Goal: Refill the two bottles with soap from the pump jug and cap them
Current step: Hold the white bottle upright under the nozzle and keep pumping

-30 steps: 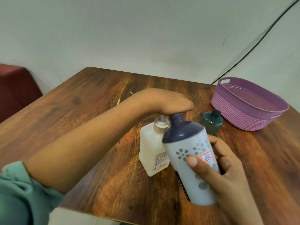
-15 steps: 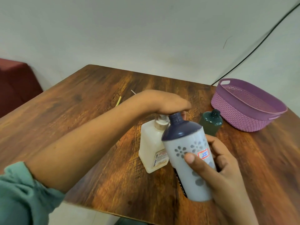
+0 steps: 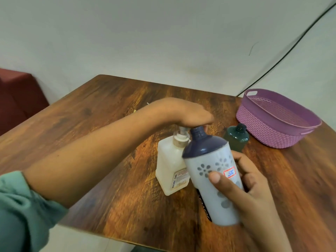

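Note:
A cream pump jug (image 3: 170, 166) stands mid-table. My left hand (image 3: 189, 115) lies palm down over its pump head, pressing on it, so the spout is hidden. My right hand (image 3: 241, 186) grips a pale grey bottle (image 3: 211, 171) with flower marks and a navy shoulder. The bottle is uncapped and tilted, its neck up against the pump under my left hand. A small dark green bottle (image 3: 236, 138) stands upright behind it, near the basket. No loose caps are in sight.
A purple woven basket (image 3: 269, 131) sits at the table's right rear. A thin yellow stick (image 3: 135, 111) lies behind my left forearm. The wooden table (image 3: 94, 128) ends close to me; a dark red seat (image 3: 16, 95) is at the left.
Both hands keep their hold and place. The grey bottle stays at the pump; the view has only shifted slightly.

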